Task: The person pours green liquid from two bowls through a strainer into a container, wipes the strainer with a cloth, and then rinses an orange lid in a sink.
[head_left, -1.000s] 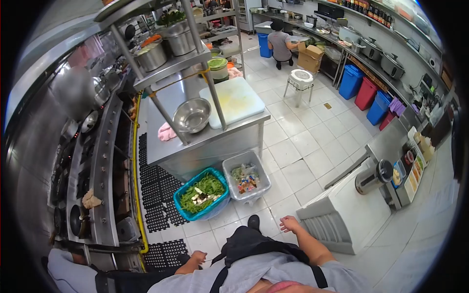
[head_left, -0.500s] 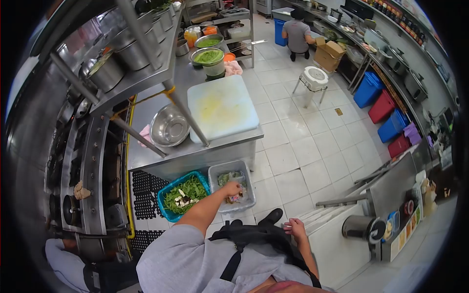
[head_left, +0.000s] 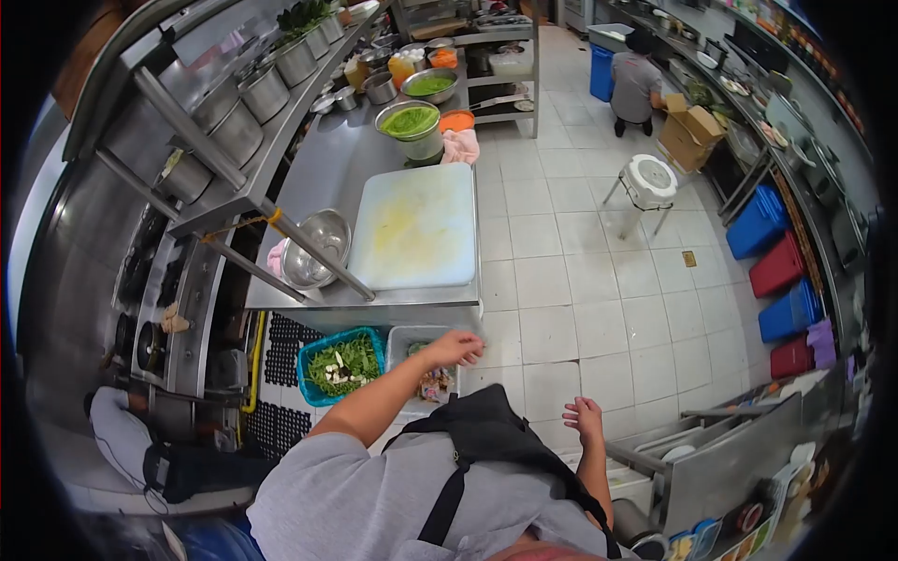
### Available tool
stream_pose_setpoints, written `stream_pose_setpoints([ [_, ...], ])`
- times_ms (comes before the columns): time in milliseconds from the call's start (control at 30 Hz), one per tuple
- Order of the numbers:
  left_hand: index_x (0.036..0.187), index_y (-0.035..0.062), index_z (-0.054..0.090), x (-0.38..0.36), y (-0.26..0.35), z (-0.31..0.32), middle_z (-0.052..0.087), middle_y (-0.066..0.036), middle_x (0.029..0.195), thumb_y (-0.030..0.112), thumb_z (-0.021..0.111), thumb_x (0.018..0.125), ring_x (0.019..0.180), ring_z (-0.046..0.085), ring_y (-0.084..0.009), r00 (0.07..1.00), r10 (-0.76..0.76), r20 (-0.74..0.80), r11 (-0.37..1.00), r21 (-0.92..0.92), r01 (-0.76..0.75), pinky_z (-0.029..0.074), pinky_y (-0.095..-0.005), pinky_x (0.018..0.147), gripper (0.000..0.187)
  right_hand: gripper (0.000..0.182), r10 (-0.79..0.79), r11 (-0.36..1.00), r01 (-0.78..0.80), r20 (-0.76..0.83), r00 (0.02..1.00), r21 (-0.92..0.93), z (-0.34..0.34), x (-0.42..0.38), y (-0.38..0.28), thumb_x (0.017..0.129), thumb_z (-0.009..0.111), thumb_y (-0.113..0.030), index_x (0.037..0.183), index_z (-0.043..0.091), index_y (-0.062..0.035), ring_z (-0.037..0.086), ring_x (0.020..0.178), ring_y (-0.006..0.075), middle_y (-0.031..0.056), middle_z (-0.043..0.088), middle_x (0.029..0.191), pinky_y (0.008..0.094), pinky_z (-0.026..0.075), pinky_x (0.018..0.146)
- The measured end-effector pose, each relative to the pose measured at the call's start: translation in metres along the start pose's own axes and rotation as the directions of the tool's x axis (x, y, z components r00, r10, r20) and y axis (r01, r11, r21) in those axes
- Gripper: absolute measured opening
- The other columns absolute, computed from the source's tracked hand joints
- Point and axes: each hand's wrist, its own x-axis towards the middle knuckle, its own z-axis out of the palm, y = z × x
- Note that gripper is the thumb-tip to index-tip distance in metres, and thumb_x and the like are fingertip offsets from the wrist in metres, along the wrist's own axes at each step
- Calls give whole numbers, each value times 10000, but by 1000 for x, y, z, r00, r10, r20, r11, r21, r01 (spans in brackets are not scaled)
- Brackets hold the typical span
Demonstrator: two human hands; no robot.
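Observation:
My left hand reaches forward over the right edge of a grey plastic bin. Its fingers are loosely bent and somewhat apart, with nothing visible in them. Food scraps and bits of packaging lie in the bin, partly covered by my forearm. Left of it stands a teal basket of green leafy stems with white pieces on top. My right hand hangs in the air at my right side, fingers spread and holding nothing.
Ahead is a steel table with a white cutting board and a steel bowl. A co-worker crouches by a cardboard box. Another person is at lower left. A white stool stands on the tiles.
My left hand has come up out of the grey bin and moved forward and right. My right hand has risen slightly, its fingers spreading. The view has turned and I stand more upright.

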Motion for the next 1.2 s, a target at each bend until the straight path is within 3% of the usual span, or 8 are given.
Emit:
stream_pose_setpoints([
  [300,1173,36,616,46,113,-70,687,-62,1033,278,520,984,810,640,-109,908,193,-371,900,-302,-315,501,-244,689,322,355,52,956,35,284,957,-292,40,126,-143,954,539,-273,1188,519,-7,677,766,247,154,670,1006,343,545,606],
  [467,1155,30,624,115,168,-93,687,-61,1033,289,512,986,809,643,-113,883,231,-408,862,-334,-380,489,-240,674,329,357,104,936,1,279,955,-351,36,195,-228,961,528,-265,1195,498,2,676,765,249,160,664,1020,355,552,606],
  [533,1157,28,622,140,193,-94,687,-63,1032,287,519,982,812,644,-118,917,231,-325,906,-272,-325,487,-243,675,330,367,105,966,-45,227,968,-256,26,219,-255,963,521,-266,1211,490,2,673,752,246,166,660,1032,353,556,600],
  [667,1170,33,618,181,247,-104,683,-61,1033,267,506,987,816,637,-118,924,208,-321,908,-287,-305,480,-245,687,317,400,102,979,-50,262,960,-198,18,278,-329,971,494,-305,1220,481,9,669,787,278,198,649,1046,377,569,626],
  [767,1155,56,630,216,266,-115,682,-65,1037,287,533,966,806,632,-122,888,175,-426,858,-376,-350,484,-256,683,314,514,60,974,29,374,925,-227,24,340,-405,975,483,-397,1252,459,35,660,837,300,212,640,1083,411,555,699],
  [900,1160,54,626,242,297,-113,680,-67,1035,286,531,969,803,628,-116,834,63,-548,800,-472,-370,482,-252,680,316,590,11,969,133,575,818,-207,76,413,-533,978,427,-488,1268,454,26,657,848,291,204,641,1097,398,538,727],
  [1067,1164,44,622,254,324,-104,678,-67,1033,273,524,976,798,624,-110,708,-17,-706,722,-498,-479,482,-250,682,312,657,118,955,179,853,508,-238,209,415,-683,987,340,-546,1292,442,27,651,874,288,215,629,1137,414,532,741],
  [1200,1150,31,629,258,326,-103,678,-67,1040,268,526,976,800,624,-112,607,-88,-790,659,-503,-559,481,-249,682,312,664,273,944,105,917,290,-314,308,382,-741,984,336,-552,1289,443,27,657,869,302,226,621,1151,404,551,687],
])
